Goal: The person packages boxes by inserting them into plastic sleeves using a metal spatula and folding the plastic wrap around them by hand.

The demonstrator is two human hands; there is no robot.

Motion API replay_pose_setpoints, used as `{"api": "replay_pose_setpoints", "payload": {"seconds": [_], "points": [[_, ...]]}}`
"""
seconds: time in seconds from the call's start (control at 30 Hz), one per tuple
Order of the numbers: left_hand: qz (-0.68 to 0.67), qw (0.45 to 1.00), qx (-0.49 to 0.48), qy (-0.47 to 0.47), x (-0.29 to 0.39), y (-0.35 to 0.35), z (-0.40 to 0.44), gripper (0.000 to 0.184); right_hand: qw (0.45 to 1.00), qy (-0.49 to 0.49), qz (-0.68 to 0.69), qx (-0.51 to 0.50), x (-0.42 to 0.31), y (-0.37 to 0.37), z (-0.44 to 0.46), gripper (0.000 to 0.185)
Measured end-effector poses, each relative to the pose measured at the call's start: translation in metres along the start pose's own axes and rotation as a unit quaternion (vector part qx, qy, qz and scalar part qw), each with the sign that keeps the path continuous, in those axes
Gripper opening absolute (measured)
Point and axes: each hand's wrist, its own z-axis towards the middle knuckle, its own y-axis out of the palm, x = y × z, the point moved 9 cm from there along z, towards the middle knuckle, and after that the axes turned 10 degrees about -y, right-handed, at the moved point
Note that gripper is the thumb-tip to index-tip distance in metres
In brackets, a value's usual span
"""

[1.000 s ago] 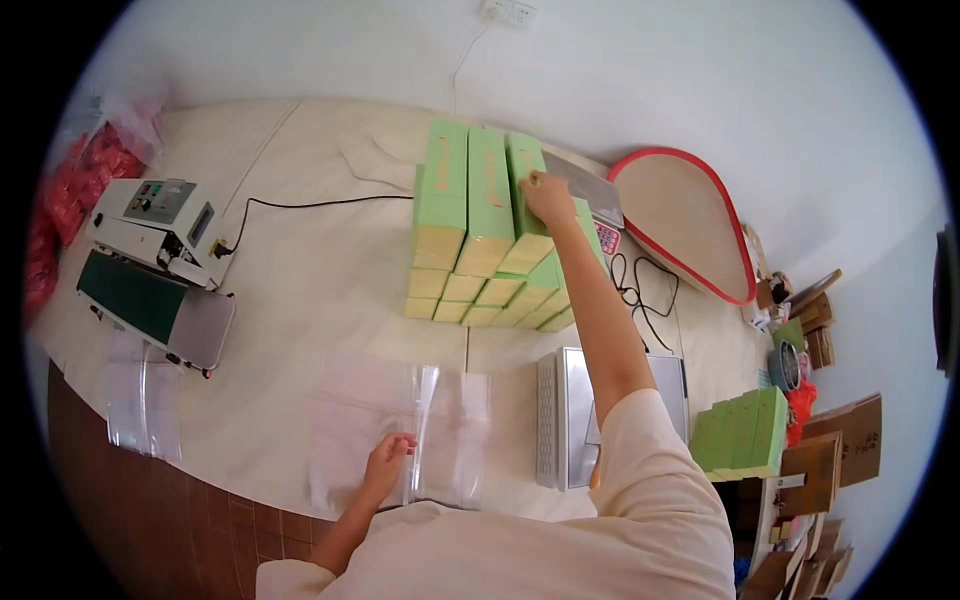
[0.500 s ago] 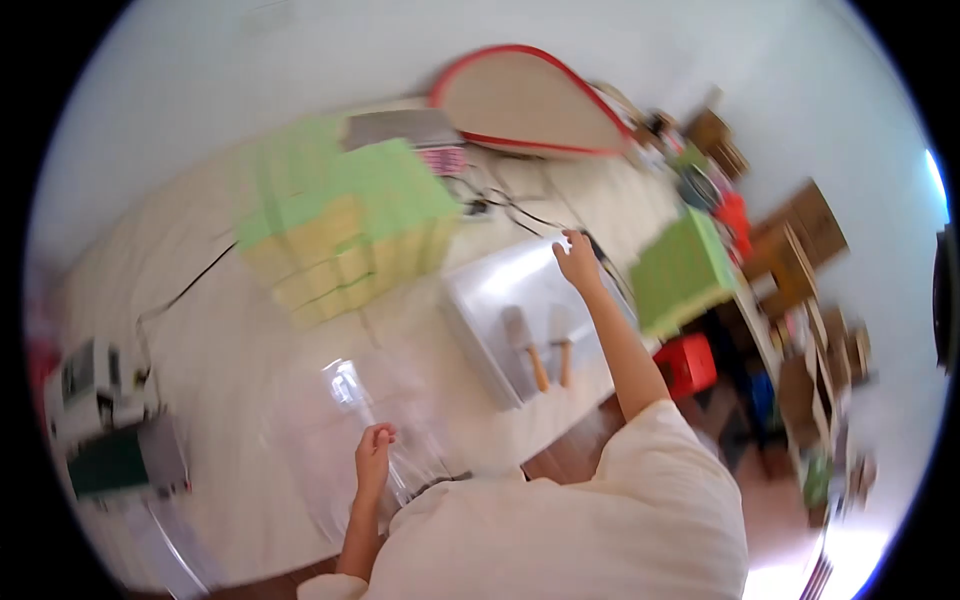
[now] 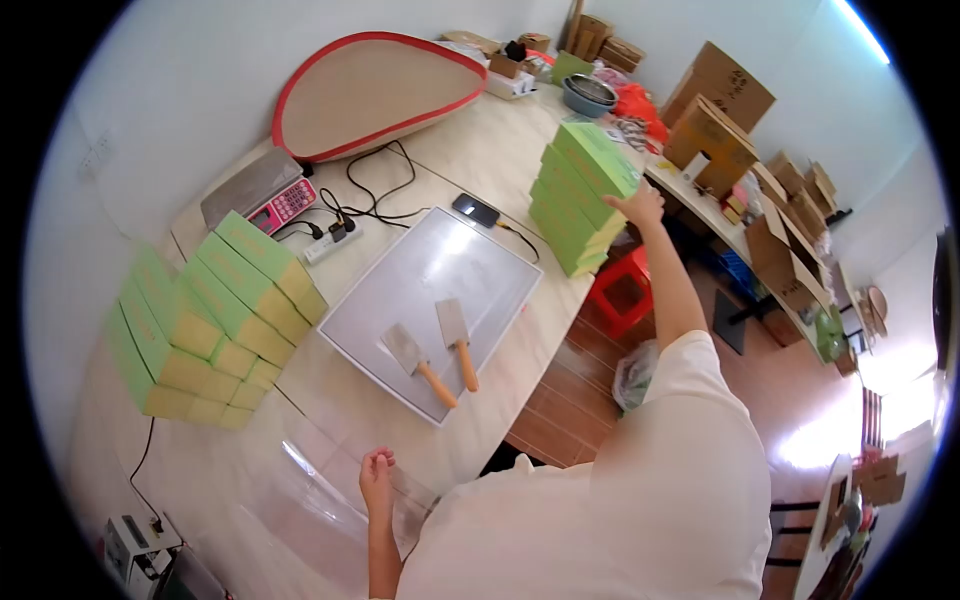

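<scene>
My right hand (image 3: 640, 205) reaches to the right stack of green boxes (image 3: 575, 200), its thumb and fingers round the near end of a top box. My left hand (image 3: 377, 468) is loosely closed above the clear plastic sheets (image 3: 310, 500) at the table's front, with nothing visible in its fingers. Between the hands lies a shallow metal tray (image 3: 400, 290) bearing two scrapers with wooden handles, one scraper (image 3: 457, 340) right of the other scraper (image 3: 415, 360). Another stack of green and yellow boxes (image 3: 210, 320) stands at the left.
A pink-keyed scale (image 3: 280, 205), power strip (image 3: 333, 243), black cables and phone (image 3: 475, 210) lie behind the tray. A red-rimmed tray (image 3: 375, 95) leans at the wall. A red stool (image 3: 622, 290) stands below the right edge; a sealing machine (image 3: 140, 550) is at lower left.
The view has swung right. My right hand has left the left box stack, passed over the metal tray and taken hold at the right stack. My left hand stays closed near the plastic.
</scene>
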Motion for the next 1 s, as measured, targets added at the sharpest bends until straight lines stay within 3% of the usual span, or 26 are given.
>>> {"api": "replay_pose_setpoints", "payload": {"seconds": [0.17,0.33,0.47,0.57,0.7,0.77,0.87,0.93,0.97,1.0], "points": [[0.015,0.997,0.066,-0.035,0.011,0.034,-0.004,0.020,0.998,0.023,-0.003,-0.053,0.022,0.034,0.083,0.139],[0.034,0.997,0.066,0.020,0.052,0.084,0.004,0.021,0.989,-0.027,0.047,-0.139,0.016,0.078,0.143,0.131],[-0.006,0.996,0.075,0.039,0.095,0.117,0.003,0.019,0.988,-0.041,0.045,-0.143,-0.004,0.067,0.139,0.121],[-0.038,0.996,0.052,0.067,0.124,0.144,0.004,0.019,0.994,-0.051,0.039,-0.083,-0.010,0.052,0.124,0.112],[-0.020,0.995,0.005,0.097,0.159,0.176,0.008,0.023,0.979,-0.178,0.100,0.029,-0.054,0.031,0.075,0.100],[-0.019,0.996,0.002,0.087,0.164,0.183,0.012,0.025,0.945,-0.282,0.123,0.107,-0.096,0.006,0.025,0.101],[-0.102,0.994,-0.035,0.002,0.160,0.199,0.024,0.038,0.846,-0.459,0.234,0.136,-0.169,-0.047,-0.072,0.099],[-0.203,0.964,-0.138,-0.098,0.153,0.217,0.025,0.058,0.768,-0.560,0.283,0.126,-0.212,-0.076,-0.133,0.095],[-0.218,0.965,-0.113,-0.095,0.156,0.209,0.028,0.058,0.723,-0.610,0.298,0.126,-0.229,-0.083,-0.162,0.094],[-0.248,0.938,-0.209,-0.124,0.159,0.220,0.024,0.063,0.705,-0.627,0.311,0.115,-0.243,-0.078,-0.182,0.094]]}}
